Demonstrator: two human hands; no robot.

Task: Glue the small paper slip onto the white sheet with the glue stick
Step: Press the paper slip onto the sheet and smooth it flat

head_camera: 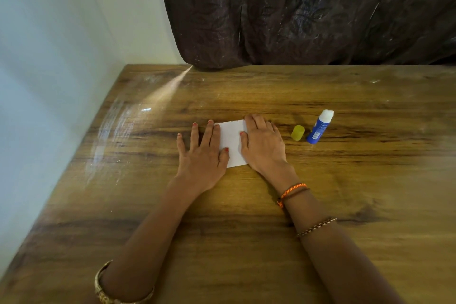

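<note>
A white sheet (232, 142) lies flat on the wooden table (246, 205), partly covered by both hands. My left hand (202, 153) rests palm down on its left edge with fingers spread. My right hand (262, 144) lies flat on its right edge. Neither hand grips anything. To the right stands the blue glue stick (319, 128), uncapped, its white glue tip showing, leaning a little. Its yellow cap (297, 132) sits on the table between the stick and my right hand. I cannot make out a separate small paper slip; it may be hidden under the hands.
A dark patterned curtain (308, 12) hangs along the table's far edge. A pale wall (54, 69) runs along the left side. The table's left edge slants toward me.
</note>
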